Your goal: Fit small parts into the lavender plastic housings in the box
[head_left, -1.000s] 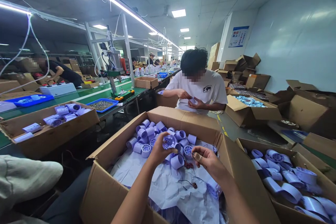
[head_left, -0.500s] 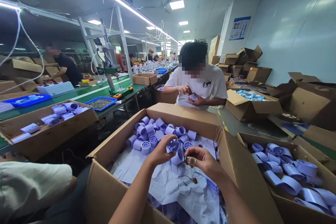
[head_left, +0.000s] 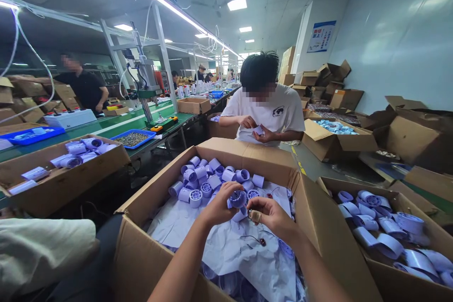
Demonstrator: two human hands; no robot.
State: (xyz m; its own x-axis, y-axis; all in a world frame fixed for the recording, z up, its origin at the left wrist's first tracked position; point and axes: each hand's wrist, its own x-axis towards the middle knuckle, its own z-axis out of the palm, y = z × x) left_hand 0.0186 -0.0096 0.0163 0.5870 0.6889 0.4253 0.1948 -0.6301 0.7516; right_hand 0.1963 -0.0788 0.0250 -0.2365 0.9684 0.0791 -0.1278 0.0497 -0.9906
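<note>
My left hand (head_left: pixel 224 205) grips a lavender plastic cylinder (head_left: pixel 238 198) with a spoked end, tilted above the large carton. Just right of it, my right hand (head_left: pixel 269 214) has thumb and forefinger pinched at a small dark part whose kind I cannot make out. The fingers nearly meet the cylinder's edge; whether they touch is unclear. Below the right hand, a small dark reddish component with a thin wire (head_left: pixel 262 241) lies on crumpled white paper (head_left: pixel 244 257). Many similar cylinders (head_left: pixel 196 197) are heaped at the back of the carton.
The large carton's walls (head_left: pixel 155 186) surround my hands. More lavender pieces fill a carton on the right (head_left: pixel 385 219) and one on the left (head_left: pixel 81 177). A co-worker in a white shirt (head_left: pixel 288 108) sits opposite. A blue tray (head_left: pixel 150 136) of small parts rests on the green bench.
My right hand has shifted slightly left, closer to the cylinder, and the cylinder has turned a little in my left hand. The dark-clothed person at far left has straightened up.
</note>
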